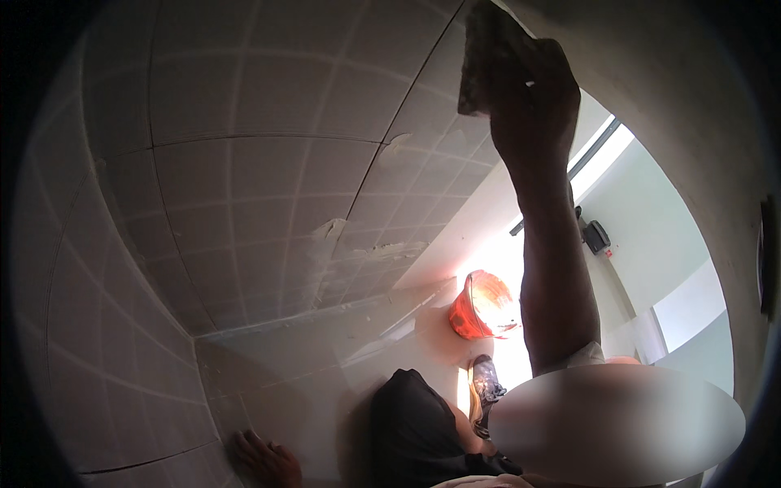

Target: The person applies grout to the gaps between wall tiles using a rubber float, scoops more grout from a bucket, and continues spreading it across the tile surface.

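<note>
My right hand [533, 98] is raised high with the forearm stretched up, gripping a dark, mottled, squarish flat piece [480, 61] near the top edge of a tiled wall [293, 98]; whether it touches the tile is unclear. The tiles are grey with dark joints, pale grid lines across them and irregular whitish patches [329, 229]. My left hand [264, 459] is low at the bottom left, fingers spread and apparently resting on the glossy floor [333, 390] beside the side wall [122, 366], holding nothing visible.
An orange bucket [468, 313] stands in bright light on the floor below my right arm. My dark-clad leg [407, 423] and a shoe [484, 382] are near it. A black fixture [595, 237] and bright opening are at right. A blurred oval covers the lower right.
</note>
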### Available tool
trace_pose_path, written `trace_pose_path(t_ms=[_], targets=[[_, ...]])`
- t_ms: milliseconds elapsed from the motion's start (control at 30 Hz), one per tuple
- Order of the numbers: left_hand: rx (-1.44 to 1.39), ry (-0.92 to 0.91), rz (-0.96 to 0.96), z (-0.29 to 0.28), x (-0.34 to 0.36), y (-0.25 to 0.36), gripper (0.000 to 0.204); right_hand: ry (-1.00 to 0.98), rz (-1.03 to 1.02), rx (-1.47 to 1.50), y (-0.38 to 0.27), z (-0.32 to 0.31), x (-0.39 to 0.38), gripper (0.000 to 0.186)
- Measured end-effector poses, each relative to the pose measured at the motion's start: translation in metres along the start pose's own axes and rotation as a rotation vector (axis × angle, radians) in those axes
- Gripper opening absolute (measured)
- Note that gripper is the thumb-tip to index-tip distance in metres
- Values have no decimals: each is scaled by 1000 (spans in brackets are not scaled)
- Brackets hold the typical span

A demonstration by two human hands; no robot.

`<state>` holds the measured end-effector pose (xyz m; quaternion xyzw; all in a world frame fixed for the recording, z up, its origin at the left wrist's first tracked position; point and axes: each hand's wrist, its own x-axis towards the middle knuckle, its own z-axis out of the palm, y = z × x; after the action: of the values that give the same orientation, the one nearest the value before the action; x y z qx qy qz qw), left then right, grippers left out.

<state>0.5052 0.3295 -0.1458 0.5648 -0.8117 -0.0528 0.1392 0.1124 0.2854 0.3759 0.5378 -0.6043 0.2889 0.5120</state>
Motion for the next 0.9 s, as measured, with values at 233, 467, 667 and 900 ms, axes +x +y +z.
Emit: trace_pose_path(t_ms=[233,467,667,900], targets=[[60,-99,-62,-31,3,14,57,9,-480,-714,6,30,25,10],[45,45,-37,-13,0,3,59,-45,-371,-386,-14,-1,14,25],[42,-129,-42,-42,2,17,61,-183,-578,-798,-9,14,20,21],[4,-72,-81,-17,2,12,63,-11,62,-114,-23,15,35,17]])
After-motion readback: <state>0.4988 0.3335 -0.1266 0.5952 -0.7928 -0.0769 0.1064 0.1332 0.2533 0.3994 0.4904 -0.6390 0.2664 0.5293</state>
